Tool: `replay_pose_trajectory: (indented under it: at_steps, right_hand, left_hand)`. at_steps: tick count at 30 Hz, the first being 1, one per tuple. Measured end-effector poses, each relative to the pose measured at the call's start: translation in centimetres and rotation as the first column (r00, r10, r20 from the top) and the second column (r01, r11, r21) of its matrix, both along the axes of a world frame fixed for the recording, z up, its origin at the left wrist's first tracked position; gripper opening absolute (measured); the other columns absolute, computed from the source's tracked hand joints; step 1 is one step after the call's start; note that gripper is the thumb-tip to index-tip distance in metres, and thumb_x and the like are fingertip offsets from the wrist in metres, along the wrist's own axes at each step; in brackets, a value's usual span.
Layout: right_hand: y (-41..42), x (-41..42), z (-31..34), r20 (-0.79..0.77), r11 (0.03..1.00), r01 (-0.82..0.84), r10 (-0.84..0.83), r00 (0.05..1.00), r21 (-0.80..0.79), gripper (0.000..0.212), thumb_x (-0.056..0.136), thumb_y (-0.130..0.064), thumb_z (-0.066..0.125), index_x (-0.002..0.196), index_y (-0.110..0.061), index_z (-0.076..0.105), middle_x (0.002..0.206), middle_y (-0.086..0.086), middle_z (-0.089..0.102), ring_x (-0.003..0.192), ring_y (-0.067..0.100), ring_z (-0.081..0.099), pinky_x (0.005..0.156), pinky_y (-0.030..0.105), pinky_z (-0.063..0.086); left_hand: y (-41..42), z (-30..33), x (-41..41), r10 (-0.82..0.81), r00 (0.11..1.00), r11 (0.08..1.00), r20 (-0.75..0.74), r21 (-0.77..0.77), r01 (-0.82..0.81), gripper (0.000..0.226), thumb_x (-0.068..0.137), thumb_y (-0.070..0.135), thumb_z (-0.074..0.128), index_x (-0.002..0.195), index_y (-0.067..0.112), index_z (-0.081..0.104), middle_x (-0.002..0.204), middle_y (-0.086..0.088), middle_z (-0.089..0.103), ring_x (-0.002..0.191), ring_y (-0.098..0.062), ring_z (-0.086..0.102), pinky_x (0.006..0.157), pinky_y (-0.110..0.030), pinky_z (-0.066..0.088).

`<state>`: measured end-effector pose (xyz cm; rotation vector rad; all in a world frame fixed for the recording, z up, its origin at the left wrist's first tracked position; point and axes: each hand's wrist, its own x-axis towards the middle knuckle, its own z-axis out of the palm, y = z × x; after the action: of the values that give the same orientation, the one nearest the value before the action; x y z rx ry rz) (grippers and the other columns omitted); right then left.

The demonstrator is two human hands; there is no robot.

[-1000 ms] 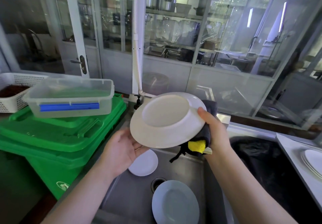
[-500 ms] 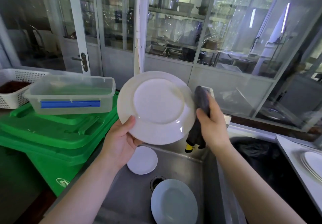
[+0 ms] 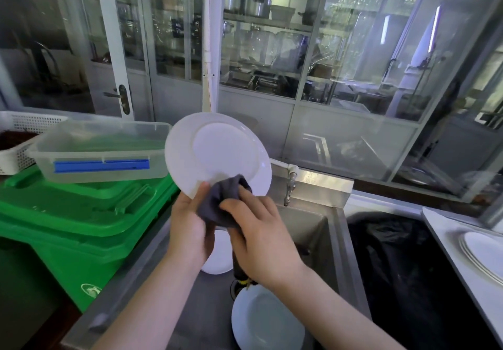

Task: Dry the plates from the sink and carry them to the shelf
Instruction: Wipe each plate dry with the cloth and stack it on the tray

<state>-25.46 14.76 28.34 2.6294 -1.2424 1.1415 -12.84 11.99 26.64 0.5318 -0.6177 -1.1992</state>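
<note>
Both hands are up over the sink (image 3: 330, 243), the left hand (image 3: 187, 230) and right hand (image 3: 262, 240) close together at the lower rim of the raised plate (image 3: 217, 153), which blocks the way straight ahead. To the left, the green bin (image 3: 81, 213) and the clear tub (image 3: 100, 151) on it stand hard against the sink's edge. Behind, the tap (image 3: 290, 186) juts over the basin from the back ledge. Below, two plates (image 3: 268, 322) cover much of the basin floor. To the right, the way is open above the black bag (image 3: 408, 268) to the tabletop (image 3: 446, 230), where stacked plates (image 3: 484, 251) take the near corner.
</note>
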Motion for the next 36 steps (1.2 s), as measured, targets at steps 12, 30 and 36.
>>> replay_pose_trajectory:
  at_steps: [12, 30, 36]
  right_hand:
    - [-6.0, -5.3, -0.2, 0.518, 0.909, 0.188, -0.371, 0.771, 0.372, 0.044, 0.092, -0.014, 0.057, 0.134, -0.027, 0.053, 0.112, -0.026, 0.055, 0.097, -0.017, 0.044, 0.072, -0.01, 0.028]
    - [-2.1, 0.0, 3.5, -0.02, 0.998, -0.023, 0.022, 1.0, -0.065, 0.051, 0.076, 0.002, 0.053, 0.121, -0.02, 0.067, 0.131, 0.01, 0.057, 0.089, 0.038, 0.051, 0.092, 0.036, 0.043]
    - [-3.5, -0.8, 4.3, -0.04, 0.995, -0.036, 0.032, 0.999, -0.09, 0.048, 0.08, 0.002, 0.054, 0.121, -0.02, 0.067, 0.129, 0.009, 0.059, 0.09, 0.036, 0.053, 0.089, 0.027, 0.036]
  left_hand:
    - [0.9, 0.3, 2.4, -0.073, 0.95, 0.997, 0.303, 0.02, 0.07, 0.027, 0.078, 0.02, 0.07, 0.105, 0.02, 0.066, 0.099, 0.003, 0.075, 0.089, -0.016, 0.071, 0.062, -0.032, 0.057]
    - [1.1, 0.1, 2.2, -0.031, 0.626, 0.997, 0.779, -0.022, 0.077, 0.014, 0.078, 0.027, 0.062, 0.07, 0.018, 0.069, 0.062, 0.001, 0.065, 0.057, -0.003, 0.057, 0.049, -0.017, 0.046]
    - [1.1, -0.3, 2.5, -0.102, 0.662, 0.994, 0.742, 0.047, 0.1, 0.019, 0.077, 0.032, 0.064, 0.077, 0.013, 0.069, 0.067, 0.0, 0.067, 0.063, -0.011, 0.062, 0.054, -0.028, 0.051]
